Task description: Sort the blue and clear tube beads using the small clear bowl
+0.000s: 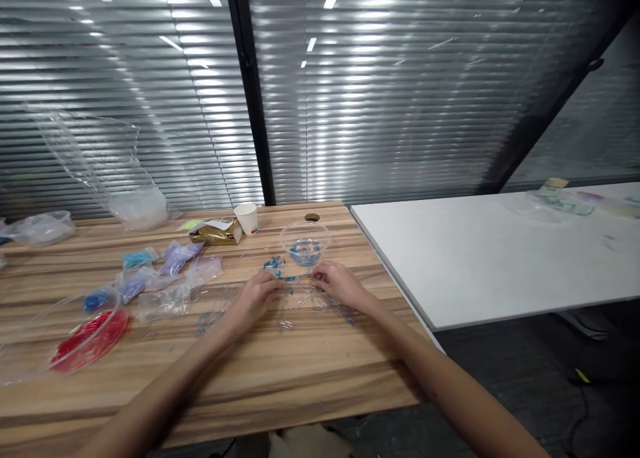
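My left hand (pixel 257 296) rests low over the wooden table, fingers curled together at the left of a scatter of small clear tube beads (pixel 286 325). Opposite it, my right hand (pixel 337 283) has thumb and fingertips pinched just in front of a clear plastic bowl (pixel 323 238). Whatever either hand holds is too small to make out. Blue beads (pixel 306 253) lie in the bottom of the bowl. A small heap of loose blue beads (pixel 273 263) sits on the table between the bowl and my left hand.
Left on the wooden table (pixel 240 391) are bead bags (pixel 180 257), a red disc-like item (pixel 93 341) with a clear rim, and a gold box (pixel 216 231). A paper cup (pixel 247 218) stands behind. A white table (pixel 480 258) adjoins on the right.
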`<state>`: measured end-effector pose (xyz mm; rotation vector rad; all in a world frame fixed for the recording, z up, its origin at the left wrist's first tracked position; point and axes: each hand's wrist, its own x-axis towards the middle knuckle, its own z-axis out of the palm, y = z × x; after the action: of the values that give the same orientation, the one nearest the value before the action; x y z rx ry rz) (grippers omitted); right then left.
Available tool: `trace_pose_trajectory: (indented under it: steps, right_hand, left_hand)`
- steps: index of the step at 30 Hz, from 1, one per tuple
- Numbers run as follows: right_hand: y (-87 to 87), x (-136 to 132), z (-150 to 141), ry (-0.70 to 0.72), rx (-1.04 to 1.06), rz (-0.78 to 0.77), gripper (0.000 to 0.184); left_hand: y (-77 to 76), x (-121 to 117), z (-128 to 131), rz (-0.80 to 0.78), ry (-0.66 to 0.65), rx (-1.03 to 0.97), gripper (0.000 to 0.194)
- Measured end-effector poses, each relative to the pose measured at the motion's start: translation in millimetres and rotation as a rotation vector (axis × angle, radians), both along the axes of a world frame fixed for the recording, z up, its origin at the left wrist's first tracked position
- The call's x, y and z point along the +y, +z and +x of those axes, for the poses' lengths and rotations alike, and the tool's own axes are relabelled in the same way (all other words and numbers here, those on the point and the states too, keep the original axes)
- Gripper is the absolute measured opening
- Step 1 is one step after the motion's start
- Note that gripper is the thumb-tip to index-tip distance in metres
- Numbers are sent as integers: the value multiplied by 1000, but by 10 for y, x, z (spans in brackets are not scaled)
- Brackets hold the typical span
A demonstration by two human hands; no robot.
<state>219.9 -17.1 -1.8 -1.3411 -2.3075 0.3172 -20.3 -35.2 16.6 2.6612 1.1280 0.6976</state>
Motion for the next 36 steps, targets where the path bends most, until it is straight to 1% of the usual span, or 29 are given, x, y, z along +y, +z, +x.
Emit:
trace_pose_trajectory:
  steps: [3,6,10,12,14,19,24,30,33,34,36]
  right_hand:
    - [18,-20,24,18,11,-16,7]
    - [38,-61,-4,46,48,21,7]
    - [63,-118,-158,171,103,115,10]
    - [63,-131,-250,237,68,125,14]
    - [55,-131,-319,256,21,125,15]
    - [47,-114,-373,257,22,105,13]
    - [74,-122,-377,250,44,87,13]
    - [13,-132,-298,252,57,99,13]
    - [66,-130,-203,204,197,194,13]
    - [110,-118,-169,164,269,257,13]
    - [218,-62,-107,40,415,401,15]
  left_hand:
    - [-43,-43,-27,-26,32,20,18]
    - [-81,-58,-26,-38,62,57,17]
    - [-76,-44,16,-54,96,100,17]
    - [-66,-38,31,-59,97,107,15]
    - [-62,-32,37,-70,98,104,13]
    - [-83,-12,35,-88,107,83,11]
    - [-106,-1,47,-65,73,48,11]
    - [-123,-6,50,-33,21,44,11]
    - [-161,-2,44,-35,24,41,9]
    - [-176,1,43,-31,22,38,9]
    - [-202,7,41,-26,11,20,10]
